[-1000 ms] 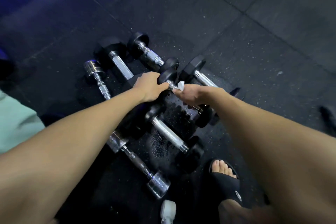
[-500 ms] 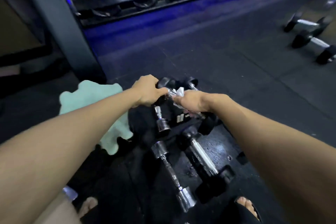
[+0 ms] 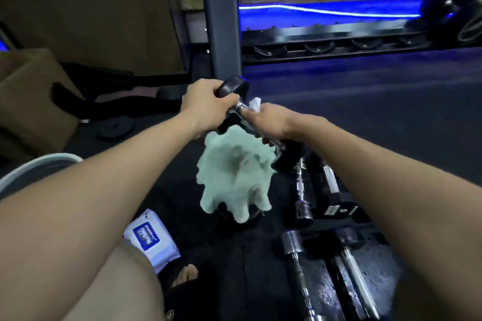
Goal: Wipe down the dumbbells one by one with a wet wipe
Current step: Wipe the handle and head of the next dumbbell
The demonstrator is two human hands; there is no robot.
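Held dumbbell [image 3: 233, 101]: black heads, chrome handle. Wet wipe [image 3: 255, 104]: white. Cloth [image 3: 234, 172]: pale mint green with a grey smudge at centre. Wipes packet [image 3: 148, 238]: white with a blue label panel. Dumbbells on the floor [image 3: 336, 250]: black or chrome heads, chrome handles. Floor [image 3: 391, 112]: dark charcoal, speckled. Light strip [image 3: 326, 12] along the far edge of the floor: vivid blue-white. Upright post [image 3: 217, 21]: grey. Box [image 3: 28, 101] at the left edge: tan.

Bare forearms, no sleeves; a bare knee; a dark sandal [image 3: 180, 292] on one foot.
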